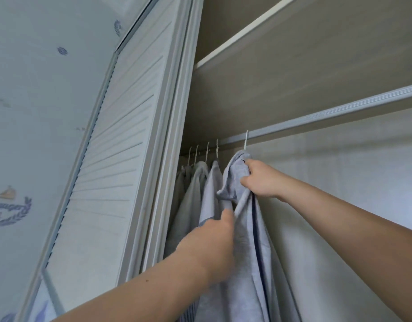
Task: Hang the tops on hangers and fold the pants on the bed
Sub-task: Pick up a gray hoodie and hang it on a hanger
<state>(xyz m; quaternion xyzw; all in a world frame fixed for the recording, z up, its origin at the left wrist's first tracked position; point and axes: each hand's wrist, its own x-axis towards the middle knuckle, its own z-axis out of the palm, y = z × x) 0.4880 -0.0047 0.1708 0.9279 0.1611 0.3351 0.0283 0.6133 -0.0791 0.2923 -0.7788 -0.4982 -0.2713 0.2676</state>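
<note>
A light blue shirt with a dark blue stripe hangs on a white hanger whose hook sits over the wardrobe rail. My right hand grips the shirt's collar and shoulder just below the hook. My left hand pinches the shirt's front edge lower down, between thumb and fingers. To the left of it, several other pale tops hang on white hangers on the same rail. No pants or bed are in view.
The white louvred sliding door stands to the left of the opening. A shelf runs above the rail. The wardrobe's pale back wall lies behind the rail on the right. Patterned wallpaper covers the far left.
</note>
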